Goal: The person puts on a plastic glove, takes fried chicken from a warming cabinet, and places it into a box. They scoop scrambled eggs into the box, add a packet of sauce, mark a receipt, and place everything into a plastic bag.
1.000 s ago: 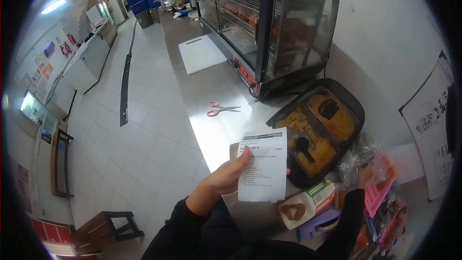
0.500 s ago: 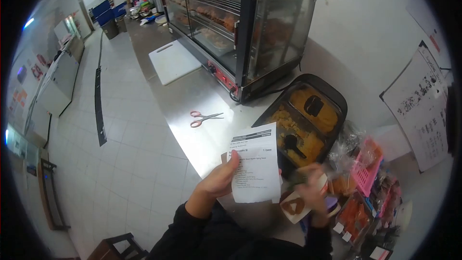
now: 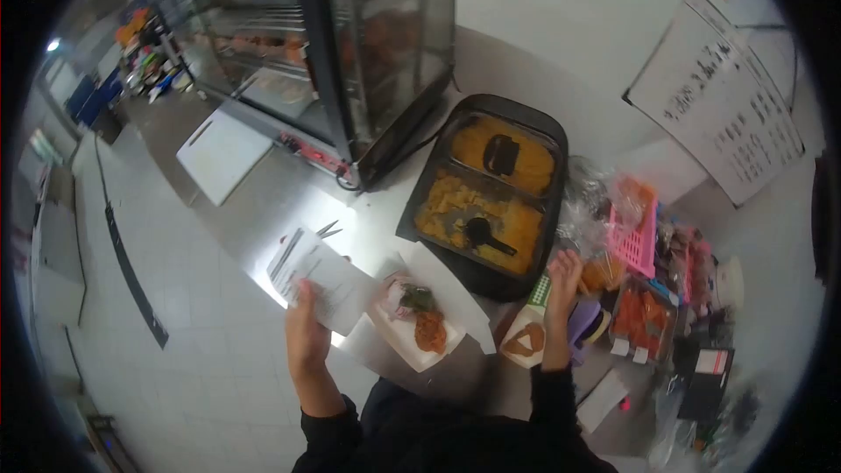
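My left hand (image 3: 307,333) pinches a white printed receipt (image 3: 322,282) by its lower edge, thumb on top. Just right of the receipt stands an open white takeaway box (image 3: 412,357) with its lid raised, holding a piece of fried food (image 3: 430,331), some green leaves (image 3: 419,299) and a pale portion beside them. My right hand (image 3: 561,293) is over the right side of the counter, its fingers loosely stretched and apart, with nothing visible in them. Beneath and beside it lie a small paper tray (image 3: 524,343) with a brown ring-like content and a green patterned item (image 3: 540,290).
A black two-section pan (image 3: 491,184) of yellow food with serving utensils stands behind. At left are a glass food warmer (image 3: 315,61), a white cutting board (image 3: 223,153) and scissors (image 3: 328,229) partly under the receipt. A pink basket (image 3: 634,232) and bagged items crowd the right.
My view has swung right. The receipt has moved left and tilted, and the open takeaway box now shows beside it. My right hand, blurred before over the small tray, is now raised beside it.
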{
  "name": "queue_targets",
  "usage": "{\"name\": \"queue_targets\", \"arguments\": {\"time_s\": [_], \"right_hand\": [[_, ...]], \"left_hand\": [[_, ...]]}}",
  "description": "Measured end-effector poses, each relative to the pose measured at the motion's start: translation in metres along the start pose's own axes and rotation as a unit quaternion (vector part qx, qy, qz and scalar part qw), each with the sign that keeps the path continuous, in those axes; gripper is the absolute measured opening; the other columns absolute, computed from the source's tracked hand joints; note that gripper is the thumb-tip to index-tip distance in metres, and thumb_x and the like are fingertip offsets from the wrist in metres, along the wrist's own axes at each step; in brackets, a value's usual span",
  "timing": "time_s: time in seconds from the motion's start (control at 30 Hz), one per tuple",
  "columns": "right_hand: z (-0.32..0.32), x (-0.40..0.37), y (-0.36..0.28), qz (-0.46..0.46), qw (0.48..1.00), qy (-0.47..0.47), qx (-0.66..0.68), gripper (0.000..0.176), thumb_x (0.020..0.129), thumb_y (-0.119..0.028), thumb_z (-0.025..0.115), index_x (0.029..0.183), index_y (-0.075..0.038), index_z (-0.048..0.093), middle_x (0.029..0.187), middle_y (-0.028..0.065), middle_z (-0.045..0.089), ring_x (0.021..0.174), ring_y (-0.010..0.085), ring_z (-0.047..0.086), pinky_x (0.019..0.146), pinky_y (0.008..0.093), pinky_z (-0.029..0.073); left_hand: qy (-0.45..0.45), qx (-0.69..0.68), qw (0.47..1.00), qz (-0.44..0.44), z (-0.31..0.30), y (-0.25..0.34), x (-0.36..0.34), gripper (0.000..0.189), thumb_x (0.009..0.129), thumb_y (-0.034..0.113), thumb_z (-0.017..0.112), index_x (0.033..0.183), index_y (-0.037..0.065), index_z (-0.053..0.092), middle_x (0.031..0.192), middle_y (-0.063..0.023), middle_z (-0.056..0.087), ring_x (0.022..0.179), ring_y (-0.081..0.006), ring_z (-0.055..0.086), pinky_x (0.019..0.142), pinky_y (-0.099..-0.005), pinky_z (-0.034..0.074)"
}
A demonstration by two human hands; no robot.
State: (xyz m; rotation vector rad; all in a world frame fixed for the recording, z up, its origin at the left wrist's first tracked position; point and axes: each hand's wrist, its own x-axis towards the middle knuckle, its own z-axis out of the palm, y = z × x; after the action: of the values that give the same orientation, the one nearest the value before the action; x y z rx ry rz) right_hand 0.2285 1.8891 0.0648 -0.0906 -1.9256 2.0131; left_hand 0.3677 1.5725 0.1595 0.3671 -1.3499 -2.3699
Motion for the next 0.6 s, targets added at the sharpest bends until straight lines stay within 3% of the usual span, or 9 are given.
{"name": "queue_targets", "arguments": {"time_s": [0.07, 0.17, 0.27, 0.37, 0.47, 0.6], "right_hand": [[-0.043, 0.039, 0.068, 0.259, 0.964, 0.021, 0.054, 0.051, 0.085, -0.036, 0.052, 0.122, -0.004, 0.037, 0.11, 0.0072, 0.044, 0.097, 0.018, 0.044, 0.084, 0.0336, 0.035], [-0.052, 0.075, 0.131, 0.225, 0.974, -0.034, -0.013, 0.038, 0.083, -0.041, 0.055, 0.108, -0.013, 0.049, 0.094, 0.0045, 0.048, 0.081, 0.0164, 0.043, 0.069, 0.0249, 0.036], [-0.033, 0.089, 0.098, 0.363, 0.931, -0.038, -0.002, 0.058, 0.075, -0.054, 0.058, 0.114, -0.013, 0.047, 0.094, 0.0032, 0.049, 0.08, 0.0163, 0.042, 0.07, 0.0282, 0.036], [-0.029, 0.099, 0.096, 0.408, 0.909, -0.077, 0.042, 0.075, 0.067, -0.063, 0.059, 0.12, -0.012, 0.044, 0.103, 0.0045, 0.049, 0.088, 0.0176, 0.044, 0.075, 0.0333, 0.037], [-0.032, 0.102, 0.099, 0.432, 0.89, -0.127, 0.075, 0.105, 0.062, -0.066, 0.061, 0.138, -0.011, 0.014, 0.144, 0.0117, 0.009, 0.13, 0.0305, 0.013, 0.102, 0.0469, 0.013], [-0.031, 0.108, 0.096, 0.443, 0.889, -0.115, 0.029, 0.107, 0.059, -0.066, 0.064, 0.135, -0.005, 0.02, 0.141, 0.0148, 0.017, 0.129, 0.0303, 0.017, 0.102, 0.0448, 0.017]], "left_hand": [[0.004, -0.017, 1.0, 0.009, -0.002, -0.003, 0.008, 0.048, 0.091, 0.032, 0.04, 0.125, -0.002, 0.033, 0.116, -0.0193, 0.049, 0.109, -0.0261, 0.047, 0.09, -0.0377, 0.04], [-0.01, -0.037, 0.999, -0.006, 0.001, -0.009, 0.018, 0.047, 0.091, 0.029, 0.041, 0.125, -0.002, 0.033, 0.118, -0.0188, 0.048, 0.108, -0.026, 0.047, 0.09, -0.0379, 0.041], [-0.016, -0.024, 0.999, -0.014, 0.004, -0.013, 0.023, 0.048, 0.09, 0.03, 0.042, 0.125, -0.001, 0.032, 0.118, -0.0183, 0.047, 0.108, -0.0263, 0.048, 0.089, -0.0384, 0.041], [-0.015, -0.031, 0.999, -0.024, 0.001, -0.022, 0.029, 0.049, 0.09, 0.031, 0.043, 0.125, -0.001, 0.032, 0.118, -0.0177, 0.047, 0.108, -0.0266, 0.048, 0.089, -0.0386, 0.041], [-0.016, -0.034, 0.999, -0.035, 0.004, -0.024, 0.03, 0.049, 0.09, 0.031, 0.043, 0.126, 0.0, 0.031, 0.118, -0.0169, 0.047, 0.108, -0.0263, 0.047, 0.089, -0.0386, 0.041], [-0.004, -0.032, 0.999, -0.022, -0.001, -0.022, 0.027, 0.05, 0.09, 0.03, 0.043, 0.126, -0.001, 0.03, 0.119, -0.0159, 0.047, 0.108, -0.0254, 0.047, 0.09, -0.0386, 0.041]]}}
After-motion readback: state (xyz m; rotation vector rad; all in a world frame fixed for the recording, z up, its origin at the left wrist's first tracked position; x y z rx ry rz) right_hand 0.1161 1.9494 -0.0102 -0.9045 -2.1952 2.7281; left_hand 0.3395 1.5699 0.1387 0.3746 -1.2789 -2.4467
